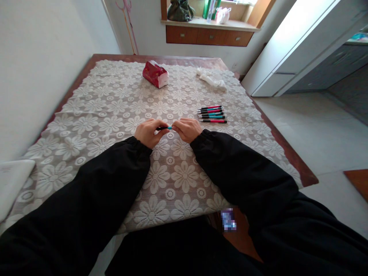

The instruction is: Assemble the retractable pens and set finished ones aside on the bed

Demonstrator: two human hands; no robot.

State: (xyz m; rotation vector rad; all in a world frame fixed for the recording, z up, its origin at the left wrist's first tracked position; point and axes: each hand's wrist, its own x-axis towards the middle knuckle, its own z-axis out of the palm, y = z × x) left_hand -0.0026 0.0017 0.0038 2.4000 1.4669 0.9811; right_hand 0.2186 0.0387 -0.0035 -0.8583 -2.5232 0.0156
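My left hand [148, 132] and my right hand [186, 129] meet over the middle of the table, both closed on one pen [166, 128]. Only a short black and teal stretch of that pen shows between the fingers. To the right of my right hand, a row of several pens [212, 114] with pink and teal barrels lies side by side on the lace tablecloth [115, 111]. Both arms are in black sleeves.
A red tissue pack [155, 74] sits near the far edge, with crumpled white tissue [212, 79] to its right. A white object [13, 180] lies at the table's left near corner. A wall runs along the left; a tiled floor lies to the right.
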